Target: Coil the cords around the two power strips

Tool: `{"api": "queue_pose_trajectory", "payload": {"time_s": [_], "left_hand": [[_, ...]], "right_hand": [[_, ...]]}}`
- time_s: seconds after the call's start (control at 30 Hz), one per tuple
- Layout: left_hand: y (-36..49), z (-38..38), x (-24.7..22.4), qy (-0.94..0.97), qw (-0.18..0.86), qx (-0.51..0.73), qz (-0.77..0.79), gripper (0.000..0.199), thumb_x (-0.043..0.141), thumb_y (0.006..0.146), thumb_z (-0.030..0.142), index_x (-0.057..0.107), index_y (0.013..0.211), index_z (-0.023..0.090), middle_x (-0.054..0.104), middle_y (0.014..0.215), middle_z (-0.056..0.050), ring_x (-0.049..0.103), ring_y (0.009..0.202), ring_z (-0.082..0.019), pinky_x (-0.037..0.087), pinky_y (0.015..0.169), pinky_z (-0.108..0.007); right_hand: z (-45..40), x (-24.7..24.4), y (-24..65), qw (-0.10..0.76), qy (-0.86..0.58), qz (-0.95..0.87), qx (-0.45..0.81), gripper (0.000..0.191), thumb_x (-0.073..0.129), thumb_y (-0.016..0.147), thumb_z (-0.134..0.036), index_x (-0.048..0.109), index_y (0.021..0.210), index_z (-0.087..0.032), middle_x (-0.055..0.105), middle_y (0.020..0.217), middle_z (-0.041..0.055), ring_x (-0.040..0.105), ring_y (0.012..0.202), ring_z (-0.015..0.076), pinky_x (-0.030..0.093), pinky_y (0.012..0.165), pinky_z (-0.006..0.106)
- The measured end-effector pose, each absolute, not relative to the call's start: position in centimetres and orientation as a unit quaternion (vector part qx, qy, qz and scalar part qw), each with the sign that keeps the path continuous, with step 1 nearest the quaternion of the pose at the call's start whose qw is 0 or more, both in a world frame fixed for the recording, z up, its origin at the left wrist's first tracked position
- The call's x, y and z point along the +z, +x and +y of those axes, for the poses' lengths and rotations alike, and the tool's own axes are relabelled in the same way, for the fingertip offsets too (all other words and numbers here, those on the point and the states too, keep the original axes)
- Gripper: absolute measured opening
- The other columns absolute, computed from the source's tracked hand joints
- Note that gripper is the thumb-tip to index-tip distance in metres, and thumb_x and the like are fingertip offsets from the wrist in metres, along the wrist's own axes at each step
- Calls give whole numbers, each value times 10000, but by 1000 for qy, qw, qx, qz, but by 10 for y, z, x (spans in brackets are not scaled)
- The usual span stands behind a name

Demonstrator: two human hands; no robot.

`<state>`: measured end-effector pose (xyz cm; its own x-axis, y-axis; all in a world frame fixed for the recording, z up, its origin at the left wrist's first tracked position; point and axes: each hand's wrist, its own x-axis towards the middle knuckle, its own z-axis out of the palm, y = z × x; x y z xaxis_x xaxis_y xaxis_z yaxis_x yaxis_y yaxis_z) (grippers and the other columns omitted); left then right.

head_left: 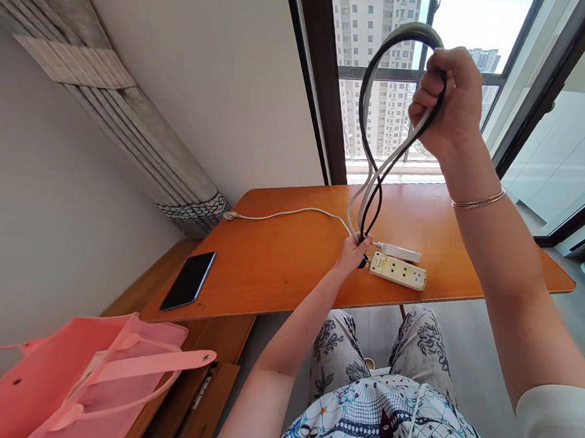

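My right hand [448, 96] is raised in front of the window, its fingers closed round the top right of a large loop of black and white cables [368, 104]. Low over the table, my left hand [354, 253] grips the lower ends of the same cables. Just right of it lie a white power strip [398, 271] with sockets and a slimmer white block [399, 252] behind it. One white cable runs left across the table to a plug [230, 215] at the far left edge.
A black phone [188, 281] lies on the left of the orange-brown wooden table [279, 271]. A pink bag [96, 372] is at the lower left on a wooden surface. Behind the table are a gathered curtain [129, 121] and a dark-framed window [377, 73].
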<state>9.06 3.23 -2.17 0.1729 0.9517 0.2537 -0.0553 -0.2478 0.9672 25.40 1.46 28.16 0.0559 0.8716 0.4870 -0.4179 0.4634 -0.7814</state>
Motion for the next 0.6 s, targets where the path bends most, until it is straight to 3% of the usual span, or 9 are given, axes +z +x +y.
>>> {"api": "queue_pose_trajectory", "payload": {"time_s": [0.1, 0.2, 0.27, 0.33, 0.43, 0.53, 0.6], "left_hand": [[68, 38, -23, 604, 412, 533, 426, 433, 651, 783, 609, 533, 680, 206, 392, 528, 53, 391, 519, -106, 308, 507, -252], [49, 44, -24, 609, 368, 539, 452, 385, 639, 804, 556, 538, 682, 206, 437, 561, 40, 451, 570, -123, 360, 550, -255], [41, 47, -25, 611, 353, 538, 461, 353, 644, 804, 522, 543, 687, 205, 471, 590, 33, 480, 600, -128, 395, 587, -257], [37, 49, -26, 613, 338, 538, 469, 329, 657, 795, 489, 544, 682, 201, 509, 630, 23, 510, 637, -131, 431, 638, -263], [35, 51, -27, 614, 340, 537, 468, 287, 671, 772, 458, 573, 726, 192, 598, 729, -4, 571, 711, -143, 479, 720, -281], [34, 52, -27, 628, 367, 517, 451, 287, 681, 736, 465, 609, 761, 188, 668, 798, -30, 611, 754, -166, 503, 738, -306], [33, 51, -26, 646, 382, 491, 442, 304, 688, 707, 484, 623, 722, 188, 683, 770, -38, 617, 739, -175, 505, 712, -315]], "right_hand": [[14, 282, 291, 624, -314, -559, 446, 313, 446, 901, -73, 444, 618, -207, 244, 518, -83, 188, 476, 71, 305, 488, 239], [12, 282, 328, 472, -440, -673, 362, 219, 562, 864, 5, 624, 740, -165, 414, 520, -90, 371, 502, 47, 402, 597, 249], [10, 281, 345, 353, -507, -724, 306, 147, 643, 852, -23, 675, 764, -136, 548, 589, -65, 490, 577, 48, 420, 645, 264], [9, 277, 355, 278, -532, -745, 292, 150, 659, 888, -115, 694, 742, -120, 574, 594, -53, 507, 590, 49, 422, 654, 272], [11, 269, 356, 305, -478, -742, 357, 367, 615, 944, -197, 608, 579, -159, 433, 492, -88, 391, 509, 36, 471, 736, 299], [15, 261, 348, 434, -397, -700, 404, 427, 615, 960, -256, 529, 547, -193, 350, 509, -102, 300, 482, 34, 492, 811, 313], [19, 259, 340, 520, -364, -656, 409, 389, 629, 959, -309, 541, 594, -204, 323, 523, -99, 282, 471, 40, 484, 764, 294]]}}
